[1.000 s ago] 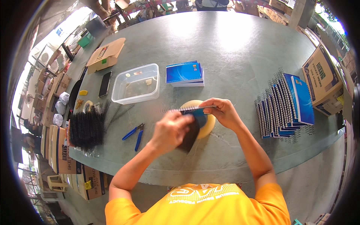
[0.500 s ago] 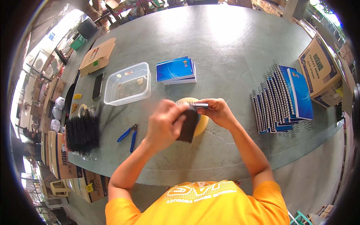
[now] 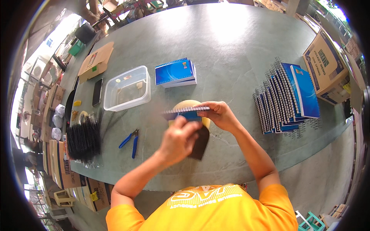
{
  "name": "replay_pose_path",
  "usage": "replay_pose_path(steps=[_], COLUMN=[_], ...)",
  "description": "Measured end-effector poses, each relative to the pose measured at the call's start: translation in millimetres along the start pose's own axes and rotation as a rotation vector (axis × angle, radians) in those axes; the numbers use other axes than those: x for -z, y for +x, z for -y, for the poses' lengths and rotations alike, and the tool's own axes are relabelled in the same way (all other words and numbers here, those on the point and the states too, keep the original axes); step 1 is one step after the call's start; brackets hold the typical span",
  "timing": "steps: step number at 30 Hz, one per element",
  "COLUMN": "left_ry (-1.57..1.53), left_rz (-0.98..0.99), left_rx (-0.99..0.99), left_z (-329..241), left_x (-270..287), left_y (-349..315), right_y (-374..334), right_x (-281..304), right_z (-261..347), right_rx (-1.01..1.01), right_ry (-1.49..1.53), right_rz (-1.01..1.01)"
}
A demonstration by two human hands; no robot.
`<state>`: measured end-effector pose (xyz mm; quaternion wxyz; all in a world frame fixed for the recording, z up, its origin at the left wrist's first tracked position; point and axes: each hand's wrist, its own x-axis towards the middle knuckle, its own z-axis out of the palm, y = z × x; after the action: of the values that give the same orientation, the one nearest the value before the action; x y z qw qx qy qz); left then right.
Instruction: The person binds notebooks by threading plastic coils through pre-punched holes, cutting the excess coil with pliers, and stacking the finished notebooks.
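Observation:
My right hand (image 3: 219, 115) pinches the right end of a spiral notebook (image 3: 188, 112), held with its coiled spine up and its blue cover towards me. The notebook's left end is blurred. Close below it, my left hand (image 3: 175, 140) is curled, slightly smeared by motion. A dark brown flat piece (image 3: 201, 145) with a rounded top sticks out from its fingers. Beneath the notebook, a pale yellow round thing (image 3: 184, 104) lies on the table, partly covered.
Stacked coiled notebooks (image 3: 275, 100) stand at right beside a carton (image 3: 325, 67). Blue notebooks (image 3: 175, 73) and a clear plastic tub (image 3: 127, 89) lie farther off. At left are blue-handled cutters (image 3: 130, 142), black coils (image 3: 83, 138), a phone (image 3: 97, 92) and flattened cardboard (image 3: 96, 61).
My left hand and the dark brown piece have moved down and a little right. The notebook now shows more of its length and its blue cover, and my right hand still grips its end.

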<state>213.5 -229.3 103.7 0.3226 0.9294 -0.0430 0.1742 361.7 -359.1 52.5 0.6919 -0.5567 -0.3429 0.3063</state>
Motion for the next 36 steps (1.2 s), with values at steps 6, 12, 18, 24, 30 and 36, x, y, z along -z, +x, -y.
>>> replay_pose_path(steps=[6,12,18,24,30,36], left_ry=[0.128,0.409,0.17,0.117,0.064,0.063], left_rz=[-0.121,-0.061,0.003,0.061,0.029,0.019], left_rx=[-0.097,-0.11,-0.132,-0.226,-0.301,-0.208], left_z=[-1,15,9,12,10,10], left_x=[-2,26,14,-5,-9,-8], left_y=[-1,41,60,65,71,59], right_y=[0,-5,-13,-14,-19,-26], right_x=[-14,-16,-5,-6,-9,-16], right_z=[2,4,-11,-11,-10,3], right_rx=[0.091,0.088,0.019,0.009,0.148,0.162], right_ry=[0.019,0.105,-0.129,-0.252,-0.239,-0.504], right_rz=[-0.045,-0.133,-0.178,-0.198,-0.285,-0.274])
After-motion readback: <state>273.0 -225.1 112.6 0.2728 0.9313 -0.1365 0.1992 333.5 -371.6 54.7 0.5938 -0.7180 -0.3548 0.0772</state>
